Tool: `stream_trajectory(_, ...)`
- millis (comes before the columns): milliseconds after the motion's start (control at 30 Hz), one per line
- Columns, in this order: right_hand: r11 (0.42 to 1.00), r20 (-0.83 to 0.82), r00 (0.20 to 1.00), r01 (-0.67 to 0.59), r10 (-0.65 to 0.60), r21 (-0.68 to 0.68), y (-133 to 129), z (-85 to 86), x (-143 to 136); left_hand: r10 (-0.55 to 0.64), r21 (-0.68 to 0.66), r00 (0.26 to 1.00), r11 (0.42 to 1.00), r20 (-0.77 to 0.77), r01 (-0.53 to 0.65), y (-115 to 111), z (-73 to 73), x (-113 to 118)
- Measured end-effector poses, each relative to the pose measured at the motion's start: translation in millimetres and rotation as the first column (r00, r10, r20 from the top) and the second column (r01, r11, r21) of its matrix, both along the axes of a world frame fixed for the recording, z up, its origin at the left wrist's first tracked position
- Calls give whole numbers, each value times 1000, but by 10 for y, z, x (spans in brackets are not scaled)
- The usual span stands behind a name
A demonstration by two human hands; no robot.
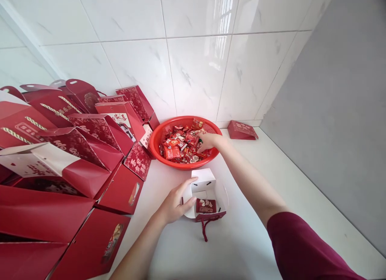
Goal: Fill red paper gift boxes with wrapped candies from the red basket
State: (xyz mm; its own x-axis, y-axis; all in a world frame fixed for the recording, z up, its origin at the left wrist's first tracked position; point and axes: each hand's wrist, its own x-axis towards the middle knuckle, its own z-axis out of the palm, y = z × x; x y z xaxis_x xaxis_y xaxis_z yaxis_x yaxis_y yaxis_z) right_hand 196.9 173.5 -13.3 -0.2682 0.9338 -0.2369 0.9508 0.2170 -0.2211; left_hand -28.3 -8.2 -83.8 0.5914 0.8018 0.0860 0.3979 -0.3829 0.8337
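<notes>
My left hand (178,201) grips the left wall of an open gift box (202,176), white inside and dark red outside, thumb inside the wall. A dark red packet (206,206) with pale lettering lies in the box. From the box's near side hangs a dark red cord (204,231). Behind it stands a red plastic basket (155,145) full of small wrapped sweets (172,152), mostly red. My right hand (207,142) reaches into the basket's right side among the sweets. Its thumb and fingers look apart; their tips are partly hidden.
Many red gift boxes (87,141) crowd the left side, some with rope handles, reaching the basket's left rim. One small red box (242,130) lies at the back right by the tiled wall (196,75). A grey panel (337,111) borders the white table (289,167) on the right.
</notes>
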Motion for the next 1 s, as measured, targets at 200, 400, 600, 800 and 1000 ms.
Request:
stream_trajectory(200, 998, -181, 981, -62, 66, 27, 215, -357, -120, 23, 64, 1000, 998, -13, -22, 44, 26, -81)
stream_trajectory(400, 987, -391, 910, -98, 140, 126, 157, -349, 28, 21, 102, 1000, 995, -20, -19, 88, 113, -234)
stream_trajectory(600, 999, -798, 603, -9, -27, -40, -42, -310, 88, 121, 170, 992, 979, -34, -114, 113, 206, -371)
stream_trajectory(800, 988, -957, 269, -80, -107, -133, -400, -172, 128, 201, 222, 977, 958, -66, -183, 137, 220, -385)
stream_trajectory(1000, 986, -977, 209, -143, -51, -82, -963, 108, 157, 227, 196, 967, 960, -118, -202, 138, 106, -279)
